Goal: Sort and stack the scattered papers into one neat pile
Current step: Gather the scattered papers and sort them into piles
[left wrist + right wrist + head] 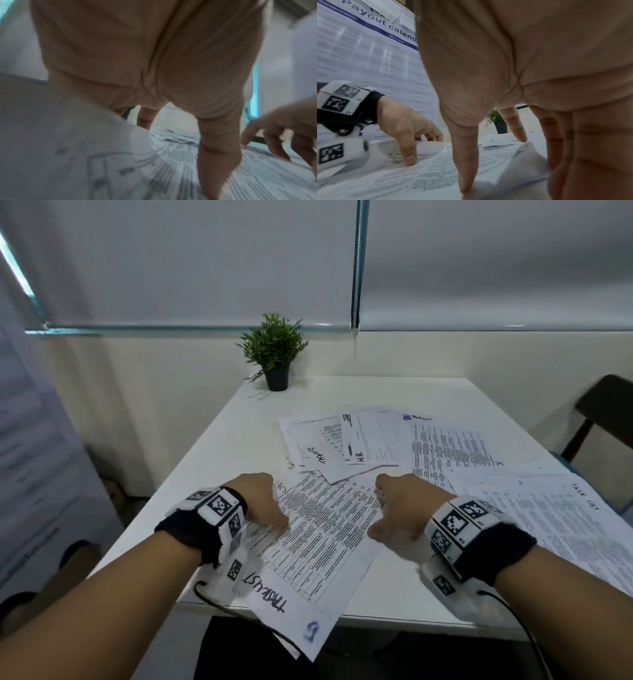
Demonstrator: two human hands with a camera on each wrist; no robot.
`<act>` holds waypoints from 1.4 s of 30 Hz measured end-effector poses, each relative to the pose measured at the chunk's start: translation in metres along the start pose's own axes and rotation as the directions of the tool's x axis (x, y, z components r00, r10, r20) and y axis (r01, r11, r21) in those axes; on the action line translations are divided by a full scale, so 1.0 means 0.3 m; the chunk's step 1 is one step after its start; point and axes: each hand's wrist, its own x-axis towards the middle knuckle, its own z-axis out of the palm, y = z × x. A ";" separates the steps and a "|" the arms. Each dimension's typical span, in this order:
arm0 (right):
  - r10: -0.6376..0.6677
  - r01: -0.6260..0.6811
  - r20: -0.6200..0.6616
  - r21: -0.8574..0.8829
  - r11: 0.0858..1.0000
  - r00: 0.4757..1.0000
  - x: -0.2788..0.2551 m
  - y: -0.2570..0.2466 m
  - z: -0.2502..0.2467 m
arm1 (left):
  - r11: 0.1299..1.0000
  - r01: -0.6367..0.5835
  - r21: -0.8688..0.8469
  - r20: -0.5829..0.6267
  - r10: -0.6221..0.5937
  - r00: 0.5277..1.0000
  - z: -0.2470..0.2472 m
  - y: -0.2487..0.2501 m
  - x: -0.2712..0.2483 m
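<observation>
My left hand (pixel 265 501) rests on the left side of the sheet nearest me (pixel 318 546), thumb pressed flat on the print and the other fingers bent down over its far left edge, where that edge curls up under them; whether they pinch it I cannot tell. My right hand (pixel 399 510) stands on the same sheet's right side, fingers spread and fairly straight, thumb tip and fingertips (pixel 520 136) planted on the paper, and the sheet's right edge buckles upward beside them. This sheet is a printed table headed "TASKLIST" by hand, marked with a 5 at its far corner and a blue 5 at the near corner, which hangs off the front edge of the white table (pixel 219 446).

Beyond my hands, the other papers (pixel 346 440) lie fanned and overlapping in the middle of the table, 1 with "H.R." written on it. To my right, more printed sheets (pixel 534 508) spread toward the table's right edge, partly under my right wrist. A small potted plant (pixel 275 350) stands at the far left corner of the table, well apart from the papers. A dark chair (pixel 606 412) sits off the right side. On my left a poster (pixel 368 56) reading "payout calendar" covers the wall.
</observation>
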 end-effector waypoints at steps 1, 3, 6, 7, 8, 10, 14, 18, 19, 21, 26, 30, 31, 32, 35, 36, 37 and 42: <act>0.010 -0.010 0.003 -0.009 1.000 1.000 -0.013 0.008 0.000 | 1.000 -0.003 -0.001 -0.004 0.003 1.000 0.012 0.014 -0.007; 0.049 -0.049 -0.004 -0.017 0.999 0.999 -0.044 0.023 -0.005 | 1.000 -0.025 0.001 -0.013 0.025 1.000 0.032 0.048 -0.020; 0.116 -0.116 -0.045 0.011 0.993 0.992 -0.089 0.048 -0.004 | 0.994 -0.101 -0.030 -0.029 0.100 0.995 0.050 0.123 -0.037; 0.129 -0.128 -0.058 0.021 0.992 0.990 -0.097 0.056 -0.002 | 0.992 -0.118 -0.039 -0.036 0.117 0.993 0.053 0.150 -0.036; 0.135 -0.134 -0.065 0.031 0.991 0.989 -0.101 0.064 0.001 | 0.991 -0.128 -0.048 -0.036 0.126 0.991 0.055 0.177 -0.036; 0.140 -0.136 -0.059 0.074 0.988 0.988 -0.103 0.082 0.008 | 0.988 -0.136 -0.067 -0.023 0.135 0.991 0.062 0.220 -0.035; 0.157 -0.151 -0.019 0.169 0.974 0.987 -0.131 0.128 -0.004 | 0.944 -0.277 -0.179 -0.038 0.275 0.961 0.050 0.254 -0.063; 0.198 -0.180 -0.007 0.392 0.902 0.980 -0.182 0.211 -0.033 | 0.811 -0.520 -0.267 -0.178 0.488 0.854 -0.035 0.258 -0.156; 0.220 -0.191 -0.012 0.458 0.868 0.975 -0.192 0.234 -0.042 | 0.779 -0.581 -0.236 -0.227 0.538 0.812 -0.065 0.263 -0.184; 0.277 -0.184 -0.066 0.600 0.778 0.959 -0.221 0.270 -0.063 | 0.702 -0.677 -0.220 -0.324 0.603 0.729 -0.131 0.283 -0.226; 0.429 -0.049 -0.192 0.870 0.490 0.883 -0.246 0.391 -0.123 | 0.457 -0.760 -0.462 -0.471 0.600 0.647 -0.240 0.386 -0.222; 0.384 0.034 -0.111 0.979 0.201 0.917 -0.220 0.530 -0.140 | 0.210 -0.577 -0.789 -0.409 0.522 0.748 -0.200 0.494 -0.107; 0.380 0.079 -0.131 0.985 0.150 0.916 -0.220 0.568 -0.146 | 0.173 -0.512 -0.842 -0.371 0.504 0.780 -0.177 0.527 -0.075; 0.382 0.119 -0.152 0.987 0.109 0.911 -0.226 0.607 -0.152 | 0.170 -0.462 -0.870 -0.338 0.478 0.811 -0.152 0.566 -0.050; 0.498 0.116 -0.243 0.956 0.271 0.833 -0.246 0.729 -0.162 | 0.331 -0.410 -0.850 -0.242 0.446 0.862 -0.054 0.685 -0.021; 0.526 0.069 -0.289 0.915 0.398 0.800 -0.244 0.775 -0.162 | 0.429 -0.418 -0.801 -0.211 0.450 0.867 -0.015 0.722 -0.021; 0.534 -0.010 -0.327 0.847 0.532 0.780 -0.247 0.811 -0.163 | 0.516 -0.429 -0.741 -0.177 0.467 0.867 0.026 0.757 -0.028; 0.531 -0.359 -0.332 0.458 0.813 0.780 -0.249 0.944 -0.180 | 0.709 -0.423 -0.564 -0.033 0.493 0.869 0.190 0.907 -0.043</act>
